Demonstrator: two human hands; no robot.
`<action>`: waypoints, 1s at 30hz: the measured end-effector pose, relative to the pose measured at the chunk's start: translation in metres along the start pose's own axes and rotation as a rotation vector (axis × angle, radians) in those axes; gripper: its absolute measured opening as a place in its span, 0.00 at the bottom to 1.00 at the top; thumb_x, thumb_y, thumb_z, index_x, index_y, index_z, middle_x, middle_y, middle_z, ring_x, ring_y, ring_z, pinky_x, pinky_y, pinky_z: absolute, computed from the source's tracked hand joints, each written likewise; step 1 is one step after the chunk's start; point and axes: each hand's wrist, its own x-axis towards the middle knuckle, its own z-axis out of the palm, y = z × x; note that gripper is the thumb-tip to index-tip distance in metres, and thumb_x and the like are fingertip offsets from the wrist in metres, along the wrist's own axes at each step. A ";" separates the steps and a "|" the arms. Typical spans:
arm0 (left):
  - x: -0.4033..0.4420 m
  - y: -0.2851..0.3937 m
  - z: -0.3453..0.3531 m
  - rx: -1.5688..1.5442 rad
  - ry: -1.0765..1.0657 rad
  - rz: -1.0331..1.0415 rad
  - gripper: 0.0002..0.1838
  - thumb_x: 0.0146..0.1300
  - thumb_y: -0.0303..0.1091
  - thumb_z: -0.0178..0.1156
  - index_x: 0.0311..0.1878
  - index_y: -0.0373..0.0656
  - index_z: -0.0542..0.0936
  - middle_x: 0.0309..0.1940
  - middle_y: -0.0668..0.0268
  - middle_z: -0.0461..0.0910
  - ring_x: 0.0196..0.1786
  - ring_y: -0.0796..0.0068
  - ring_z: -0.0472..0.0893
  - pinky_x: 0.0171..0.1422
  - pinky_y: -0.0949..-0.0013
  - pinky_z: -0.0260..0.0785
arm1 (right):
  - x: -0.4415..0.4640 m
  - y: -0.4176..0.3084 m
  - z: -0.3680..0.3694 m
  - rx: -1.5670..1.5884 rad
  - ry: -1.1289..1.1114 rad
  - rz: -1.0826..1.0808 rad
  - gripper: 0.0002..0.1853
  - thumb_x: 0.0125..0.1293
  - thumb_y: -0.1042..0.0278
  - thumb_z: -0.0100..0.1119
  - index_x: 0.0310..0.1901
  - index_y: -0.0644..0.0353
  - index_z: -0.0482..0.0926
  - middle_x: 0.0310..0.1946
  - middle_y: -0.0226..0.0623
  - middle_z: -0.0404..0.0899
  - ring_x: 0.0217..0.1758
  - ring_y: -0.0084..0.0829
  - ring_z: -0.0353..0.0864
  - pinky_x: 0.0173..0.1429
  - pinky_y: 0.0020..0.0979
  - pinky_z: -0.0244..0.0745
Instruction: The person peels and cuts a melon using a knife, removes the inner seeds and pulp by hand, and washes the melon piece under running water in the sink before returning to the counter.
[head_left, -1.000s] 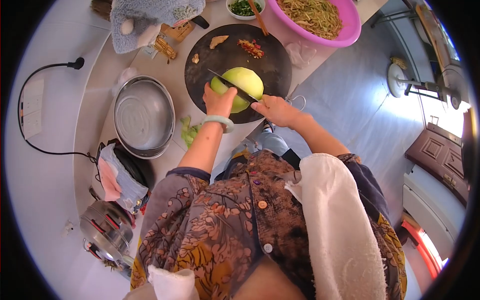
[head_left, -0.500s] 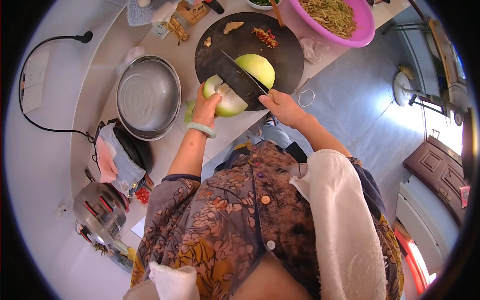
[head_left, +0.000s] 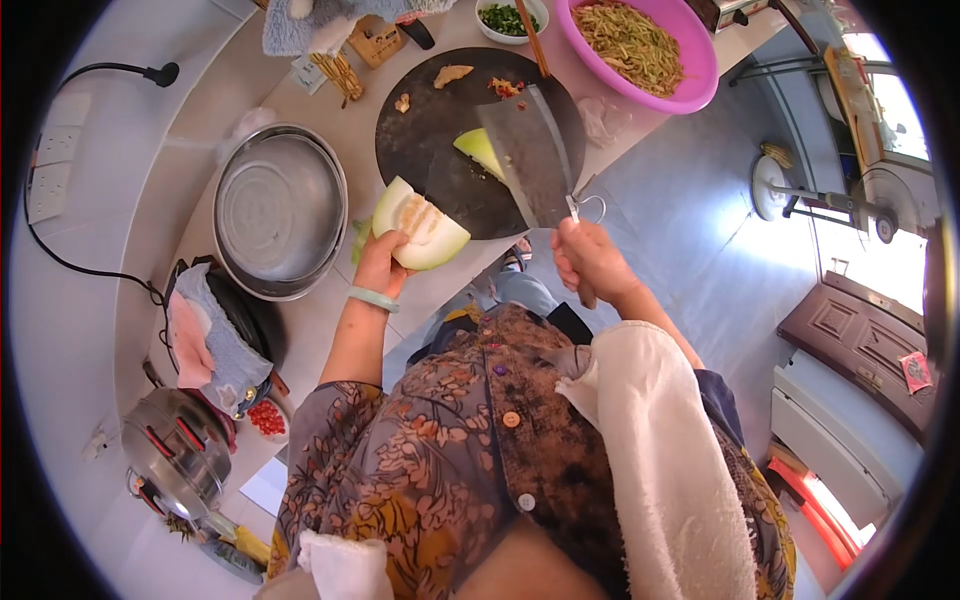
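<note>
My left hand (head_left: 383, 262) grips a cut piece of pale green gourd (head_left: 432, 240), its white flesh and seedy core facing up, at the near left edge of the round dark cutting board (head_left: 425, 135). In my right hand (head_left: 597, 262), fingers closed round the handle, is a cleaver (head_left: 540, 165). Its broad blade is raised over the right part of the board, flat side showing. Partly hidden behind the blade lies the other gourd piece (head_left: 480, 150), green skin up. Ginger (head_left: 453, 75) and chopped red bits (head_left: 505, 88) sit at the board's far side.
A metal basin (head_left: 335, 225) stands left of the board. Beyond it are a pink bowl (head_left: 705, 70) of shredded food and a white bowl (head_left: 515, 38) of chopped greens with chopsticks (head_left: 540, 55). Scissors (head_left: 597, 205) lie by the board's right edge, near the cleaver.
The cleaver has come up from between the gourd pieces and turned its flat side to view. My left hand has drawn its piece slightly away from the other. The whole view has shifted a little.
</note>
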 end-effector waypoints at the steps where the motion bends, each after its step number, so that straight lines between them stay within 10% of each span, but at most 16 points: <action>1: 0.002 -0.004 -0.004 -0.057 -0.016 0.024 0.28 0.61 0.25 0.52 0.67 0.39 0.66 0.62 0.55 0.73 0.62 0.58 0.77 0.62 0.50 0.75 | -0.004 0.003 -0.005 0.175 -0.018 0.046 0.24 0.76 0.42 0.45 0.38 0.59 0.70 0.21 0.30 0.68 0.17 0.23 0.65 0.22 0.26 0.62; 6: 0.035 0.006 0.002 -0.030 -0.140 0.150 0.27 0.61 0.21 0.51 0.66 0.33 0.67 0.62 0.53 0.73 0.62 0.58 0.77 0.68 0.56 0.72 | -0.018 0.016 -0.019 0.538 -0.028 0.123 0.27 0.75 0.37 0.44 0.40 0.58 0.70 0.20 0.30 0.66 0.16 0.22 0.61 0.21 0.26 0.61; 17: 0.048 0.015 0.033 0.558 0.211 0.327 0.23 0.69 0.32 0.59 0.66 0.42 0.69 0.57 0.59 0.75 0.50 0.68 0.82 0.48 0.64 0.82 | -0.021 0.014 -0.016 0.576 -0.038 0.061 0.28 0.76 0.37 0.39 0.40 0.58 0.72 0.20 0.29 0.65 0.15 0.22 0.60 0.19 0.26 0.59; 27: 0.031 -0.004 0.018 0.445 0.185 0.331 0.28 0.70 0.32 0.57 0.72 0.46 0.65 0.63 0.61 0.70 0.63 0.67 0.74 0.54 0.59 0.79 | -0.023 -0.005 0.010 0.557 -0.139 0.122 0.29 0.77 0.36 0.37 0.40 0.59 0.71 0.20 0.29 0.64 0.15 0.22 0.59 0.20 0.26 0.58; 30: -0.003 -0.030 0.013 0.917 0.256 0.781 0.30 0.65 0.27 0.57 0.72 0.47 0.66 0.66 0.56 0.68 0.66 0.59 0.72 0.63 0.50 0.72 | -0.024 -0.008 0.018 0.510 -0.183 0.154 0.29 0.76 0.36 0.37 0.39 0.59 0.71 0.19 0.29 0.64 0.15 0.22 0.59 0.20 0.25 0.58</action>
